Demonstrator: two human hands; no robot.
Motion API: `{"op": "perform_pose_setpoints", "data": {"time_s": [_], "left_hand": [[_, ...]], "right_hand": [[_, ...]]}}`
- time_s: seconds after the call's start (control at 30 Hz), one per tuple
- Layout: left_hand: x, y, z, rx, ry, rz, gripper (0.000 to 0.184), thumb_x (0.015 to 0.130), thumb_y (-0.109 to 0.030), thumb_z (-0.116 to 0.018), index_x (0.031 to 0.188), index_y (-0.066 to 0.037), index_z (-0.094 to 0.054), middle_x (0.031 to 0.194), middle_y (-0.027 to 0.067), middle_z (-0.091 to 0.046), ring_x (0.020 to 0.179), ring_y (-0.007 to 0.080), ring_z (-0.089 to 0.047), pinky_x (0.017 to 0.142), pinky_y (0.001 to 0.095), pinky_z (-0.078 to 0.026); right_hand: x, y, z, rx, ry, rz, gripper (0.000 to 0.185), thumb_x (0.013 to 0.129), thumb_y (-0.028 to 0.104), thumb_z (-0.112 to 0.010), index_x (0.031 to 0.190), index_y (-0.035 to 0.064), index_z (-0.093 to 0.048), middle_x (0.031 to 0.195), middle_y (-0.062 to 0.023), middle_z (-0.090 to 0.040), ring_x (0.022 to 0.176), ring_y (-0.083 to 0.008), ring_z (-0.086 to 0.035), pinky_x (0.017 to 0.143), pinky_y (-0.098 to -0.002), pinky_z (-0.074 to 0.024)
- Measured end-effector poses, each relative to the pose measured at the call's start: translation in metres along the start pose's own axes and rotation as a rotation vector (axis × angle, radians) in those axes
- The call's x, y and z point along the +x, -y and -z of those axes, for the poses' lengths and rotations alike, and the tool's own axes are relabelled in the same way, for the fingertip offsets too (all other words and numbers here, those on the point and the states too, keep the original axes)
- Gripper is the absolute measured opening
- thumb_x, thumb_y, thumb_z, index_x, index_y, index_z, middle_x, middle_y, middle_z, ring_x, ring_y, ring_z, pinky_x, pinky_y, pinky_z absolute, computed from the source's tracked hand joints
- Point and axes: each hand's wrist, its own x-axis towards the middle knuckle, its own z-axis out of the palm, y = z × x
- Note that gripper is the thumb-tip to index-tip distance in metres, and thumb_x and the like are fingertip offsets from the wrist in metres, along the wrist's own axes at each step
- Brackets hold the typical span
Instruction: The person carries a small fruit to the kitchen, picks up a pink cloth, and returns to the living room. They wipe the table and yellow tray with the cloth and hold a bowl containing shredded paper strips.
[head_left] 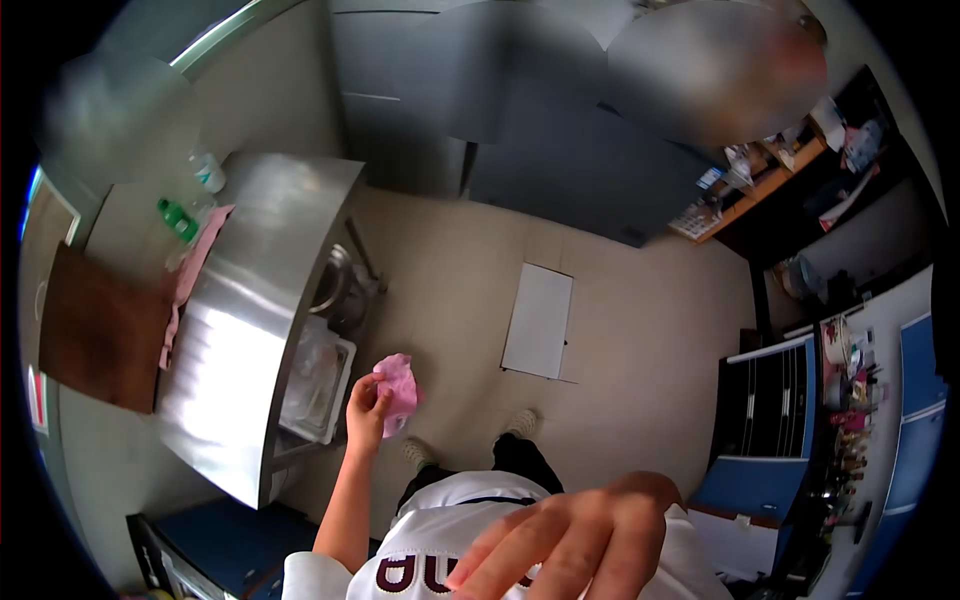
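Right now, the pink cloth [399, 395] is just left of the middle of the frame, hanging crumpled above the floor [640, 310] beside the steel table. Your left hand [364, 408] has it pinched between thumb and fingers, closed on one side only, so most of the fabric falls loose to the right of your fingertips. To manage it well, you would likely do better to gather more of it into the palm, since a thin pinch on soft fabric can slip and a dangling corner may snag on the lower shelf. Your right hand [585, 540], large at the bottom of the frame in front of your white shirt [440, 575], has its fingers loosely extended; nothing shows in it, though its palm is hidden. It seems free to help bunch or fold the cloth. To the left stands the steel table [255, 235], a white tray [343, 390] and a metal pot [333, 280] beneath its top. Along its far left edge lie a pink strip of fabric [190, 285] and a green bottle [178, 219], with a brown board [100, 325] farther out; mind the bottle if your arm swings that way.
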Motion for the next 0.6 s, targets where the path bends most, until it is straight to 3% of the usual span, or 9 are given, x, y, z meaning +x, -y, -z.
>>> {"op": "perform_pose_setpoints", "data": {"time_s": [0.03,0.1,0.17,0.23,0.3,0.33,0.43,0.5,0.6], "left_hand": [[0.008,-0.001,-0.022,0.006,0.046,0.008,0.027,0.088,-0.004,-0.056,0.114,-0.004,-0.048,0.093,0.0061,-0.059,0.084,0.0121,-0.056,0.076,0.0245,-0.046],[0.021,-0.006,-0.076,-0.012,0.122,0.008,0.028,0.088,-0.007,-0.057,0.115,-0.006,-0.048,0.097,0.0085,-0.06,0.088,0.0148,-0.058,0.077,0.0264,-0.047],[0.033,-0.012,-0.14,-0.046,0.212,0.032,0.029,0.088,-0.011,-0.058,0.115,-0.006,-0.049,0.096,0.0085,-0.06,0.088,0.0157,-0.058,0.076,0.0267,-0.047],[0.048,-0.009,-0.204,-0.071,0.318,0.059,0.031,0.088,-0.011,-0.058,0.117,-0.007,-0.048,0.096,0.0087,-0.061,0.087,0.0162,-0.059,0.074,0.028,-0.048],[0.054,-0.026,-0.277,-0.108,0.464,0.16,0.035,0.087,-0.008,-0.058,0.12,-0.008,-0.047,0.097,0.0084,-0.062,0.088,0.0149,-0.058,0.075,0.0275,-0.047],[0.057,-0.031,-0.311,-0.096,0.495,0.165,0.035,0.087,-0.008,-0.058,0.12,-0.008,-0.047,0.097,0.0084,-0.062,0.088,0.0149,-0.058,0.075,0.0275,-0.047],[0.063,-0.035,-0.401,-0.105,0.692,0.194,0.039,0.087,-0.003,-0.057,0.123,-0.008,-0.044,0.098,0.0078,-0.062,0.089,0.0136,-0.058,0.078,0.0261,-0.046],[0.072,-0.031,-0.451,-0.033,0.862,0.155,0.042,0.086,0.001,-0.055,0.125,-0.009,-0.043,0.101,0.0061,-0.061,0.092,0.0142,-0.057,0.08,0.0276,-0.046],[0.094,-0.022,-0.516,0.041,0.956,0.227,0.045,0.086,0.003,-0.054,0.127,-0.009,-0.041,0.101,0.0074,-0.061,0.092,0.0133,-0.057,0.081,0.026,-0.045]], "right_hand": [[-0.007,0.023,0.017,-0.095,0.066,-0.071,0.016,0.088,0.008,-0.055,0.096,-0.0061,-0.055,0.109,-0.0301,-0.054,0.097,-0.048,-0.056,0.082,-0.0537,-0.0463],[-0.04,0.059,0.052,-0.086,-0.118,-0.14,0.022,0.089,0.005,-0.05,0.107,-0.0045,-0.058,0.114,-0.026,-0.055,0.109,-0.0357,-0.053,0.093,-0.0424,-0.0421],[-0.091,0.099,0.092,-0.343,-0.484,-0.378,0.024,0.093,0.013,-0.046,0.103,-0.005,-0.057,0.099,-0.0227,-0.061,0.094,-0.0361,-0.058,0.085,-0.0468,-0.0456],[-0.149,0.128,0.145,-0.521,-0.746,-0.53,0.025,0.093,0.013,-0.048,0.108,-0.0039,-0.057,0.104,-0.015,-0.062,0.1,-0.0233,-0.058,0.089,-0.036,-0.0447],[-0.213,0.146,0.186,-0.746,-1.026,-0.67,0.027,0.092,0.017,-0.052,0.109,-0.0031,-0.057,0.1,-0.0115,-0.062,0.096,-0.0178,-0.059,0.087,-0.0315,-0.0451],[-0.236,0.155,0.201,-0.759,-1.052,-0.649,0.027,0.092,0.017,-0.052,0.109,-0.0031,-0.057,0.1,-0.0115,-0.062,0.096,-0.0178,-0.059,0.087,-0.0315,-0.0451],[-0.292,0.179,0.235,-0.748,-1.241,-0.892,0.038,0.092,0.03,-0.051,0.113,-0.0019,-0.056,0.1,-0.0064,-0.061,0.098,-0.0132,-0.055,0.087,-0.0276,-0.0412],[-0.312,0.194,0.262,-0.544,-1.341,-0.733,0.043,0.094,0.035,-0.046,0.113,-0.0013,-0.056,0.102,-0.0052,-0.061,0.098,-0.0126,-0.053,0.087,-0.0271,-0.0401],[-0.308,0.228,0.303,-0.669,-1.474,-0.51,0.042,0.094,0.037,-0.044,0.109,0.0006,-0.059,0.098,-0.0031,-0.061,0.093,-0.0111,-0.054,0.084,-0.0261,-0.0411]]}}
